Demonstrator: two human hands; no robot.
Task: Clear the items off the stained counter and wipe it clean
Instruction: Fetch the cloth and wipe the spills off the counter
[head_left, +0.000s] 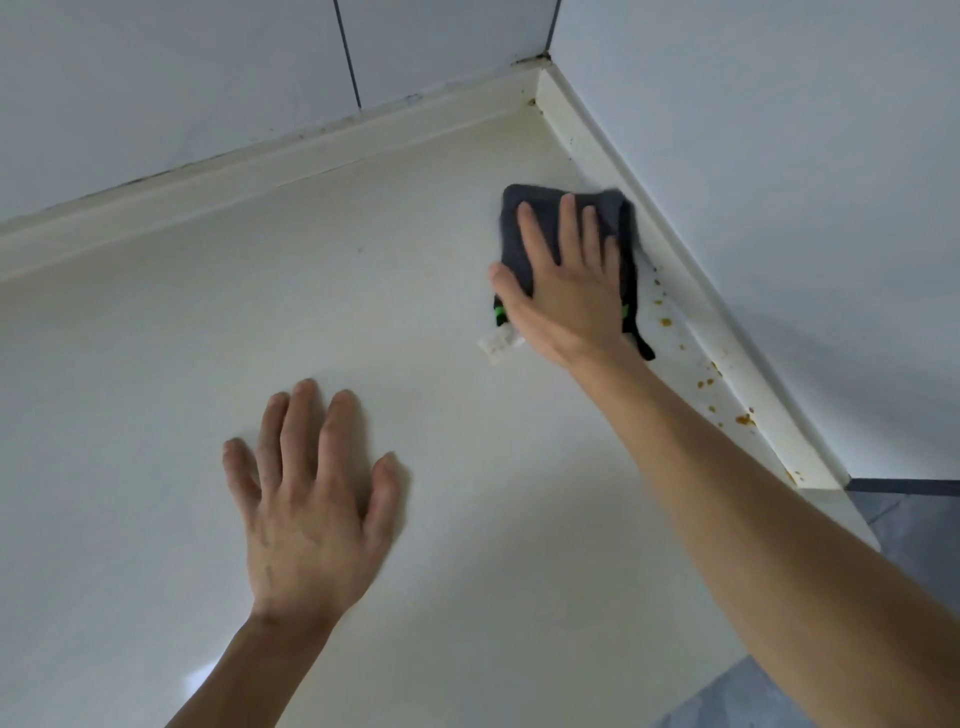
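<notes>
Item: dark grey cloth (524, 228), folded, soft and light, white tag at its near edge. Location: far right of the tabletop (467, 519), just beside the raised edge strip (691, 306). Your right hand (566, 286) lies flat and spread on it, pressing, not gripping. Your left hand (311, 499) rests open and empty. Orange stains (743, 420) remain nearby. Likely to bunch; keep your palm centred.
</notes>
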